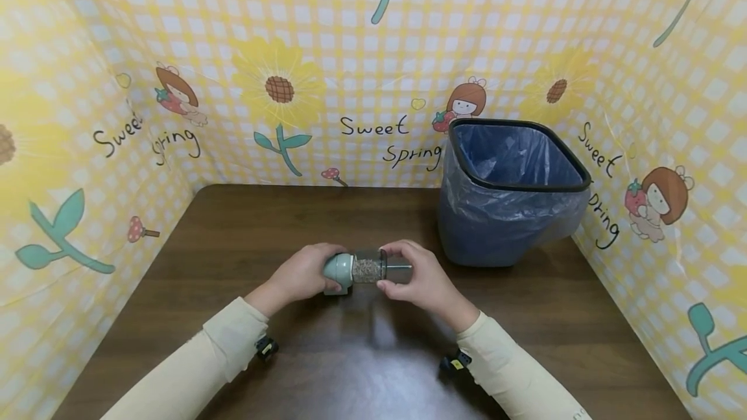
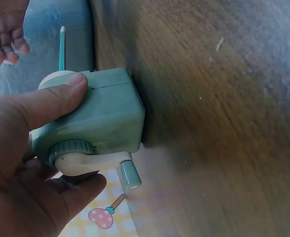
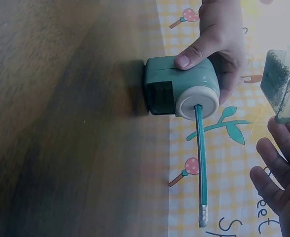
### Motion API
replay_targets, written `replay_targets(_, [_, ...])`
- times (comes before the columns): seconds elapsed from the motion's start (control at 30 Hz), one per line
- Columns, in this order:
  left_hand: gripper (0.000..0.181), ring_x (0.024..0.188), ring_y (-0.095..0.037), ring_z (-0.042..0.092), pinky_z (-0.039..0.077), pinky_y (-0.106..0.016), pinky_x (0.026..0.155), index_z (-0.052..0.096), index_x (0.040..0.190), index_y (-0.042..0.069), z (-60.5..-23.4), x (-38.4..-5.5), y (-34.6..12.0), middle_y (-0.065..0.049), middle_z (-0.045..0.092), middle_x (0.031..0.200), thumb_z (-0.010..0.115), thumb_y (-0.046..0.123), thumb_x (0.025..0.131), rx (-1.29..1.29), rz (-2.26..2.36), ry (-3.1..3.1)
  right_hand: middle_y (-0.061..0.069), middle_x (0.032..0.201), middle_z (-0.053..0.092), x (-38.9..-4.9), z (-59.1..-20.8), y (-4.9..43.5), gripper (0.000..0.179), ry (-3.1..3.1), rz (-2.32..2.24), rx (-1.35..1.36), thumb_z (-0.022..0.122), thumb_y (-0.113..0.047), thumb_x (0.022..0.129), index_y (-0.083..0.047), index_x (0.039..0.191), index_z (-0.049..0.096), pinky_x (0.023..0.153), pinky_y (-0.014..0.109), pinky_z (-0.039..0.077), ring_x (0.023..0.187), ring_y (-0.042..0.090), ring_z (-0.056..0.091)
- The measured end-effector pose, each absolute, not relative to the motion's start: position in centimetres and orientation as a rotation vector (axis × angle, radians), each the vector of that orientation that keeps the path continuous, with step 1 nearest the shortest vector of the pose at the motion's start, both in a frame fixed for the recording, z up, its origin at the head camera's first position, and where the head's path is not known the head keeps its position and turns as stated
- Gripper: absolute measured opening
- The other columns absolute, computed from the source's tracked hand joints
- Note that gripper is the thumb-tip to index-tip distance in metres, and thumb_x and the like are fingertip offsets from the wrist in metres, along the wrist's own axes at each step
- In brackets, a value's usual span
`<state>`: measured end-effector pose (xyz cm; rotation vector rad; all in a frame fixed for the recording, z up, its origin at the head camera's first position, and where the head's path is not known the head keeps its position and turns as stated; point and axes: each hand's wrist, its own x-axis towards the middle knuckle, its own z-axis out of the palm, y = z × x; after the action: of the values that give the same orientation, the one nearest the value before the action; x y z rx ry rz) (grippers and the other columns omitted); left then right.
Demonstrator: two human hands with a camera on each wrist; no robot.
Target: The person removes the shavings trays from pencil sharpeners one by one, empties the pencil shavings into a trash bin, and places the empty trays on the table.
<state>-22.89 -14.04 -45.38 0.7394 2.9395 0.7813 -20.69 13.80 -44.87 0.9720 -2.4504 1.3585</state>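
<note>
My left hand [image 1: 306, 271] grips a green crank pencil sharpener [image 1: 338, 269], thumb on its top. In the left wrist view the cream crank with a green knob [image 2: 130, 175] shows on the sharpener's back. A green pencil [image 3: 200, 163] with an eraser end sticks out of the round white front. Below that front, the drawer slot [image 3: 161, 98] stands dark and open. My right hand [image 1: 420, 277] holds the clear shavings drawer [image 1: 367, 269] between thumb and fingers. Grey shavings [image 3: 276, 71] fill part of it. The drawer is out of the sharpener.
A blue-lined trash bin [image 1: 496, 225] with a black rim stands at the back right of the brown wooden table [image 1: 303, 212]. Yellow checked cloth [image 1: 362, 70] with flower and cartoon prints covers the walls around the table.
</note>
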Motion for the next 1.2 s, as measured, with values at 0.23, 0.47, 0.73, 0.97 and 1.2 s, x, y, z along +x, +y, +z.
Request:
replay_targets(0.23, [0.074,0.105,-0.023,0.066,0.054,-0.045,0.091,0.065,0.135,0.009,-45.6,-22.8,-14.0,-0.007,0.069,0.126,0.096,0.022,0.069,0.716,0.788,2.941,-0.006,0.122,0.067,-20.6,-44.6,13.8,0.052,-2.451,1.295,0.978,0.089,-0.022,0.078,-0.011,0.123,0.067,0.098,0.039,0.053,0.115,0.013,0.062])
replay_targets(0.47, [0.075,0.1,-0.02,0.066,0.055,-0.042,0.087,0.066,0.133,0.008,-45.7,-23.1,-14.0,-0.007,0.071,0.121,0.098,0.022,0.066,0.711,0.762,2.944,-0.006,0.122,0.066,-20.5,-44.4,14.0,0.051,-2.446,1.308,0.963,0.089,-0.021,0.078,-0.012,0.123,0.067,0.099,0.042,0.053,0.115,0.016,0.063])
replay_targets(0.73, [0.075,0.098,-0.02,0.066,0.056,-0.041,0.086,0.066,0.133,0.007,-45.3,-23.0,-13.7,-0.008,0.071,0.121,0.097,0.022,0.067,0.692,0.75,2.932,-0.007,0.122,0.066,-20.6,-44.1,14.3,0.05,-2.449,1.303,0.945,0.089,-0.021,0.079,-0.012,0.123,0.067,0.1,0.043,0.053,0.115,0.014,0.062])
replay_targets(0.97, [0.075,0.099,-0.02,0.066,0.056,-0.041,0.086,0.065,0.134,0.006,-45.1,-22.9,-13.6,-0.008,0.071,0.121,0.097,0.022,0.068,0.693,0.726,2.934,-0.007,0.12,0.067,-20.7,-43.6,14.6,0.051,-2.457,1.303,0.929,0.089,-0.021,0.079,-0.014,0.124,0.067,0.095,0.039,0.054,0.111,0.012,0.062])
replay_targets(1.2, [0.076,0.1,-0.021,0.067,0.056,-0.042,0.087,0.064,0.135,0.007,-45.1,-22.9,-13.7,-0.009,0.071,0.122,0.097,0.023,0.068,0.684,0.714,2.925,-0.007,0.118,0.066,-20.7,-42.9,14.8,0.049,-2.452,1.296,0.923,0.089,-0.021,0.078,-0.015,0.122,0.067,0.095,0.038,0.054,0.109,0.012,0.061])
